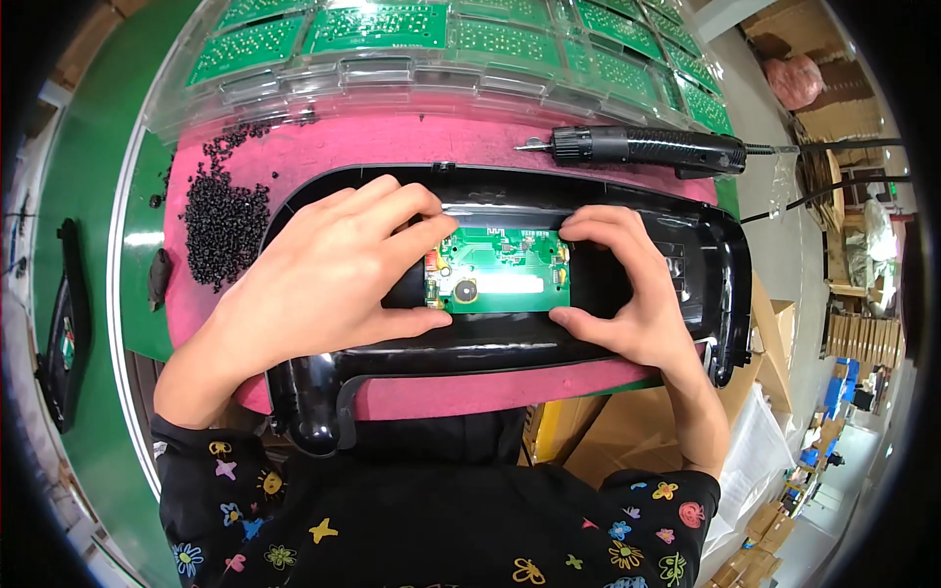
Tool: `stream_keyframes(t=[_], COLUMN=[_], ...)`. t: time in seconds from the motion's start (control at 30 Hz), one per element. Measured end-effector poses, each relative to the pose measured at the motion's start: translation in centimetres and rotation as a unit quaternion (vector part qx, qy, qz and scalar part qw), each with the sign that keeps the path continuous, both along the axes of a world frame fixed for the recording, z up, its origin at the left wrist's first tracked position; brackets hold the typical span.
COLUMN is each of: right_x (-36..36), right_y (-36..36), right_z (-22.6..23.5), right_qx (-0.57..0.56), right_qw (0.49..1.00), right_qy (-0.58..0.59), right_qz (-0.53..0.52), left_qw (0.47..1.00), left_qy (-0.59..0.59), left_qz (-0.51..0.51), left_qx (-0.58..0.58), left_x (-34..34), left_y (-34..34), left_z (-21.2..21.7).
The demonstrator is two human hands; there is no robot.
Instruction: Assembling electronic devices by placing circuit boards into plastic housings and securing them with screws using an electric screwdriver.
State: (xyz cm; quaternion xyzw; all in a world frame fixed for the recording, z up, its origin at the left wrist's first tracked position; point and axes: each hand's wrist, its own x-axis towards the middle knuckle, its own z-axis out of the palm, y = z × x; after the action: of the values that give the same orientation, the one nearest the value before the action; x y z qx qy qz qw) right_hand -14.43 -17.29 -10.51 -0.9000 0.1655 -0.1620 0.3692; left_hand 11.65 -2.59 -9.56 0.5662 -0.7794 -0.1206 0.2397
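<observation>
Between my two hands is a green circuit board [505, 269] with a round dark part and small components along its short ends. My left hand [358, 260] grips its left end, thumb at the near corner and fingers at the far one. The right end sits between the thumb and fingers of my right hand [622, 279]. Below the board lies a glossy black plastic housing [441, 361], its hollow side up. Whether the board touches the housing floor I cannot tell.
The housing rests on a pink mat [392, 132]. A pile of small black screws [225, 230] lies at the left. A black electric screwdriver [647, 147] lies beyond the housing. Clear trays [363, 83] of green boards stand at the back. Another black housing [67, 323] is far left.
</observation>
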Motion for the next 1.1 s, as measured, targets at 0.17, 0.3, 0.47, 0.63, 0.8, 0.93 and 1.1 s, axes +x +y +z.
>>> stream_keyframes(t=[0.17,0.3,0.47,0.63,0.8,0.93,1.1], right_x=[0.1,0.3,0.2,0.3,0.4,0.3,0.7], right_y=[0.3,0.4,0.6,0.6,0.8,0.9,1.1], right_z=[-0.1,-0.3,-0.2,-0.3,-0.1,0.3,2.1], right_qx=[-0.03,-0.054,-0.062,-0.066,-0.063,-0.057,0.021], right_qw=[0.999,0.998,0.998,0.997,0.997,0.996,0.994], right_qy=[0.023,0.013,0.018,0.027,0.041,0.062,0.091], right_qz=[-0.02,-0.02,-0.025,-0.028,-0.032,-0.032,-0.052], left_qw=[1.0,0.999,0.998,0.998,0.999,0.998,0.999], left_qy=[-0.023,-0.043,-0.054,-0.054,-0.052,-0.061,0.031], left_qz=[0.008,0.016,0.019,0.02,0.014,0.018,0.024], left_qx=[0.005,0.008,0.01,0.014,0.006,0.016,-0.02], left_x=[-0.4,-0.6,-0.7,-0.6,-0.5,-0.6,0.3], left_y=[-0.1,-0.1,0.0,0.1,0.2,0.3,1.1], left_z=[0.1,0.0,0.0,0.0,-0.1,0.1,0.2])
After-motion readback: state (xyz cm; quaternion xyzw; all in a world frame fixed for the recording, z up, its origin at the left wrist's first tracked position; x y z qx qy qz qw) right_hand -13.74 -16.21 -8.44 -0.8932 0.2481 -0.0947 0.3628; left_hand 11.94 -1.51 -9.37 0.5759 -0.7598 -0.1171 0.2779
